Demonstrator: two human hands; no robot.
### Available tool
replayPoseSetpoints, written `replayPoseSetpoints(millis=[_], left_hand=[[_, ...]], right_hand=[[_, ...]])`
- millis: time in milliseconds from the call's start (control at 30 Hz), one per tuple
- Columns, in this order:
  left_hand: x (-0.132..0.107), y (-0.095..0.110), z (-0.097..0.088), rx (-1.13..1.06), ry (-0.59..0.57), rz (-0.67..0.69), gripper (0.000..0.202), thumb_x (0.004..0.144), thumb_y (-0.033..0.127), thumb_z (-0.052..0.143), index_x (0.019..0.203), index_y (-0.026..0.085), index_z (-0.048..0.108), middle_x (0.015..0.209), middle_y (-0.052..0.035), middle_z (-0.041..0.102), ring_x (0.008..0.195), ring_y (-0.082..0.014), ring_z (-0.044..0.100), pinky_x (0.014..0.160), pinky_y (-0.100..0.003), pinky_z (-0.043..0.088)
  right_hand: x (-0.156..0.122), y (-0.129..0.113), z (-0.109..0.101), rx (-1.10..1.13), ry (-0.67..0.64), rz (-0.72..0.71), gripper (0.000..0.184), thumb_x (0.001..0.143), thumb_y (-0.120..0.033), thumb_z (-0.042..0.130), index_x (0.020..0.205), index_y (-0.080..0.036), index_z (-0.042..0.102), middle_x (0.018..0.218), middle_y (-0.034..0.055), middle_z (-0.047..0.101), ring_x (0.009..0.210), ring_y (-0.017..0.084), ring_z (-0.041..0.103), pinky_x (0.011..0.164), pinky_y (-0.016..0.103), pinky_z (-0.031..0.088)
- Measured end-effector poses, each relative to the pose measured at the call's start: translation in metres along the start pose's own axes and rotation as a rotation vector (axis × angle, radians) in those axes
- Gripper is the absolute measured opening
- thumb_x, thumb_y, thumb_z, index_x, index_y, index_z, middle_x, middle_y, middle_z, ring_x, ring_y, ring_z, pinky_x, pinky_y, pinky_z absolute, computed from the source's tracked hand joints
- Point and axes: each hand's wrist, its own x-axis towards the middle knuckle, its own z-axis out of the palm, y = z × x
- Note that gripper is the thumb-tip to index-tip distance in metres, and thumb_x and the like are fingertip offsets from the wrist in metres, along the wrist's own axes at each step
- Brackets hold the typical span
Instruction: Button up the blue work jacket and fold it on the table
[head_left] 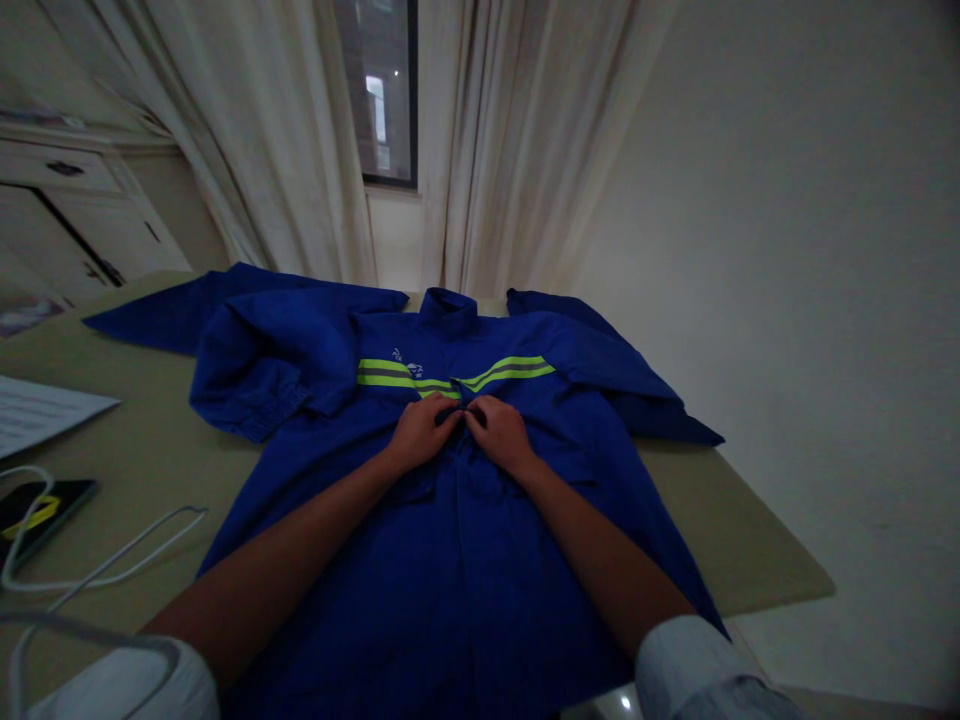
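A royal-blue work jacket (480,570) lies flat and face up on the table, its collar (448,310) at the far side. Two yellow-green reflective stripes (510,372) cross the chest. One sleeve (255,370) is folded onto the chest at the left, and the other sleeve (637,385) lies bunched at the right. My left hand (424,432) and my right hand (501,434) meet at the centre of the chest. Their fingers pinch the jacket's front placket (463,420) from either side, and any fastening there is hidden by my fingers.
The beige table top (727,530) ends at an edge on the right, beside a white wall. On its left lie a sheet of paper (37,412), a dark phone (37,520) and a white cable (127,555). Curtains (285,150) and a white cabinet (67,210) stand beyond.
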Motion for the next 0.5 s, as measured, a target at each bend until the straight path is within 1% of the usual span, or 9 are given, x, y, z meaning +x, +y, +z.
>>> replayPoseSetpoints(millis=[67,200,267,367,400,433,467,500], left_hand=[[0.000,0.004,-0.001,0.057,0.006,-0.016,0.025,0.101,0.029,0.055,0.114,0.021,0.076,0.112,-0.0086,0.076,0.106,-0.0240,0.071,0.097,-0.036,0.053],[-0.001,0.008,0.000,0.177,0.016,-0.115,0.028,0.101,0.029,0.053,0.113,0.020,0.077,0.115,-0.0105,0.078,0.107,-0.0271,0.073,0.099,-0.040,0.053],[-0.001,0.005,0.000,0.160,0.027,-0.132,0.028,0.101,0.029,0.052,0.111,0.020,0.077,0.115,-0.0102,0.078,0.108,-0.0268,0.073,0.100,-0.039,0.054],[0.001,-0.001,-0.001,0.086,0.085,-0.135,0.028,0.102,0.027,0.049,0.111,0.020,0.074,0.117,-0.0097,0.077,0.110,-0.0255,0.072,0.100,-0.036,0.054],[0.002,-0.003,-0.002,0.069,0.104,-0.141,0.028,0.103,0.027,0.048,0.112,0.020,0.073,0.117,-0.0097,0.077,0.110,-0.0255,0.072,0.099,-0.036,0.054],[0.002,-0.005,-0.003,0.057,0.118,-0.152,0.027,0.103,0.026,0.048,0.115,0.020,0.072,0.116,-0.0095,0.077,0.109,-0.0256,0.072,0.098,-0.036,0.054],[0.002,-0.007,-0.005,0.051,0.125,-0.168,0.027,0.103,0.026,0.048,0.118,0.020,0.070,0.113,-0.0092,0.077,0.106,-0.0257,0.073,0.096,-0.036,0.054],[0.003,-0.009,-0.006,0.048,0.126,-0.184,0.027,0.102,0.026,0.049,0.122,0.020,0.067,0.108,-0.0085,0.077,0.102,-0.0256,0.073,0.093,-0.036,0.054]], right_hand=[[0.000,-0.003,-0.001,-0.018,0.009,0.016,0.008,0.096,-0.026,0.064,0.093,-0.021,0.069,0.089,0.0026,0.071,0.081,0.018,0.064,0.074,0.027,0.042],[0.002,-0.005,-0.004,-0.034,0.071,0.060,0.012,0.094,-0.026,0.061,0.083,-0.022,0.065,0.081,0.0019,0.068,0.073,0.017,0.060,0.069,0.027,0.039],[0.003,-0.002,-0.006,-0.022,0.121,0.116,0.015,0.093,-0.027,0.060,0.079,-0.022,0.062,0.075,0.0005,0.064,0.068,0.017,0.057,0.067,0.027,0.038],[0.005,0.004,-0.007,0.017,0.164,0.206,0.015,0.091,-0.029,0.060,0.077,-0.022,0.059,0.069,-0.0014,0.060,0.065,0.016,0.055,0.066,0.027,0.039],[0.005,0.005,-0.008,0.026,0.178,0.222,0.013,0.090,-0.029,0.060,0.079,-0.022,0.060,0.071,-0.0009,0.061,0.066,0.017,0.056,0.067,0.027,0.040],[0.005,0.005,-0.009,0.029,0.202,0.223,0.008,0.089,-0.028,0.061,0.084,-0.022,0.062,0.077,0.0009,0.064,0.070,0.018,0.059,0.069,0.028,0.043],[0.005,0.005,-0.010,0.024,0.232,0.198,0.008,0.088,-0.026,0.060,0.092,-0.021,0.064,0.087,0.0041,0.068,0.078,0.020,0.061,0.074,0.030,0.046],[0.004,0.004,-0.012,0.014,0.254,0.145,0.016,0.086,-0.021,0.059,0.101,-0.020,0.066,0.100,0.0081,0.070,0.089,0.023,0.063,0.081,0.033,0.048]])
